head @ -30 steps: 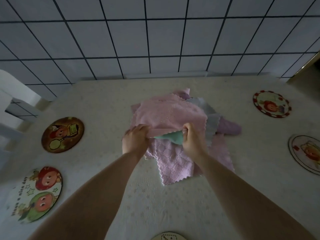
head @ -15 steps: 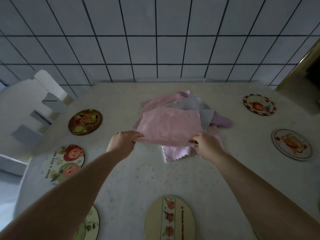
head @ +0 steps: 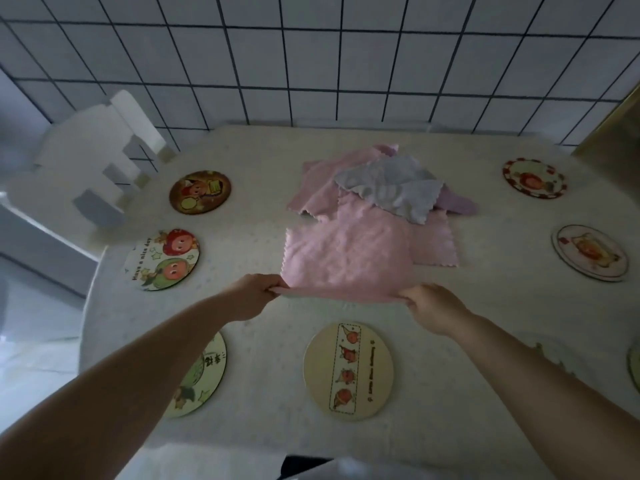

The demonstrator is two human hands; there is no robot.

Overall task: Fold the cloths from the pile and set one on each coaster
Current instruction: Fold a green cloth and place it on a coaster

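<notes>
A pink cloth (head: pixel 349 258) is stretched between my hands over the table, its far edge overlapping the pile. My left hand (head: pixel 254 296) pinches its near left corner and my right hand (head: pixel 434 306) pinches its near right corner. Behind it lies the pile of cloths (head: pixel 381 188), pink ones under a pale grey one, with a mauve one at the right. A cream coaster with a fruit strip (head: pixel 348 371) sits just below the held cloth. Other round picture coasters lie at the left (head: pixel 200 192) (head: pixel 162 259) (head: pixel 197 375) and at the right (head: pixel 534 178) (head: pixel 589 252).
The table (head: pixel 263 161) has a pale patterned cover and stands against a white tiled wall (head: pixel 311 64). A white chair (head: pixel 93 168) stands at the far left corner. Part of another coaster (head: pixel 635 367) shows at the right edge.
Both hands drew the pink cloth off the pile toward me and spread apart, stretching its near edge. The view tilted down, showing more near coasters.
</notes>
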